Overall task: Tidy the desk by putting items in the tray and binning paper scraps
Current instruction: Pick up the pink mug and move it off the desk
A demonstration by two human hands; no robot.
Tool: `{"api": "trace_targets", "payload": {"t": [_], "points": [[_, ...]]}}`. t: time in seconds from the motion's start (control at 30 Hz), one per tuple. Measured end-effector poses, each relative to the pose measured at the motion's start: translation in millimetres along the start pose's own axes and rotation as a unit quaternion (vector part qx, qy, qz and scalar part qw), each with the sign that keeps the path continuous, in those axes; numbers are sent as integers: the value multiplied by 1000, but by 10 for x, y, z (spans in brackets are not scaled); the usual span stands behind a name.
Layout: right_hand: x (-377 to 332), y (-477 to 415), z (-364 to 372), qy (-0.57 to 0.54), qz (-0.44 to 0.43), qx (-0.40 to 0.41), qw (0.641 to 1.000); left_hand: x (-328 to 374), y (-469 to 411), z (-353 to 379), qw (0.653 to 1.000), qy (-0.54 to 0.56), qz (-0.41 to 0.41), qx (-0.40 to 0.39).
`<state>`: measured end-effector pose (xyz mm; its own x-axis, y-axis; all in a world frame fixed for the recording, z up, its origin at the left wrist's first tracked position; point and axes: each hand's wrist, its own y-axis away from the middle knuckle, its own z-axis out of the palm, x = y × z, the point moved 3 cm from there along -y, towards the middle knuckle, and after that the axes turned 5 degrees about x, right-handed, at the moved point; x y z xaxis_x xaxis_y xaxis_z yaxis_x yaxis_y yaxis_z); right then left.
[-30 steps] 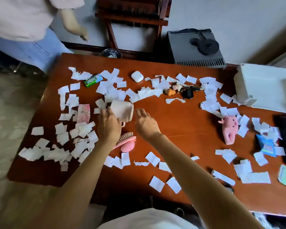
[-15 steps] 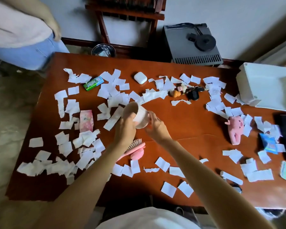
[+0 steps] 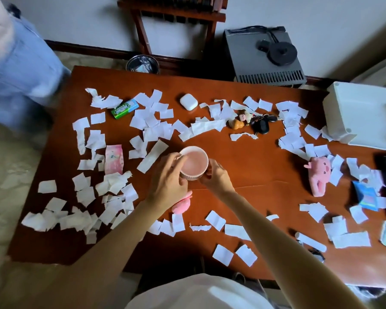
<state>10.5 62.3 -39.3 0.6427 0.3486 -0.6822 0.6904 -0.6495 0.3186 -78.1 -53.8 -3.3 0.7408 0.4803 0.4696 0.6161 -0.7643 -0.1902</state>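
A ribbed white cup (image 3: 194, 162) with a pink inside stands upright at the middle of the brown desk (image 3: 250, 166). My left hand (image 3: 167, 181) grips its left side with the thumb over the rim. My right hand (image 3: 216, 175) holds its right side. White paper scraps (image 3: 152, 123) lie scattered all over the desk. The white tray (image 3: 361, 114) sits at the far right edge. A pink hairbrush (image 3: 182, 205) lies partly hidden under my left wrist.
On the desk lie a green gum pack (image 3: 124, 108), a white earbud case (image 3: 188, 102), keys with small figures (image 3: 252, 122), a pink plush (image 3: 319, 175), a pink tissue pack (image 3: 114, 159) and a blue packet (image 3: 367, 195). A metal bin (image 3: 142, 64) stands beyond the far edge. A person (image 3: 18, 63) stands far left.
The cup was lying on its side under my left hand; both hands have turned it upright, opening up. The person at far left has shifted.
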Motion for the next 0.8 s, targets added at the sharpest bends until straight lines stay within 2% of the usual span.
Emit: {"api": "trace_targets", "payload": {"t": [0.07, 0.13, 0.2, 0.27, 0.37, 0.5, 0.67, 0.8], "points": [[-11, -20, -2, -6, -4, -17, 1000, -131, -88, -6, 990, 4, -142, 9], [-28, -43, 17, -6, -9, -40, 999, -269, -168, 123, 959, 67, -270, -59], [-25, -79, 59, -6, -6, -55, 998, -342, -214, 262, 896, 198, -380, -114], [-13, -111, 91, -8, -6, -60, 998, -348, -209, 335, 838, 284, -453, -112], [6, -132, 66, -13, -17, -54, 998, -301, -197, 374, 828, 302, -462, -94], [-16, -105, -22, -40, -19, -28, 999, -187, -207, 264, 840, 299, -445, -78], [-445, -118, -36, -53, -78, -7, 995, -226, -191, -157, 846, 331, -417, 21], [-976, -111, 226, -77, -99, -33, 992, -572, -132, -593, 844, 345, -400, 94]]}}
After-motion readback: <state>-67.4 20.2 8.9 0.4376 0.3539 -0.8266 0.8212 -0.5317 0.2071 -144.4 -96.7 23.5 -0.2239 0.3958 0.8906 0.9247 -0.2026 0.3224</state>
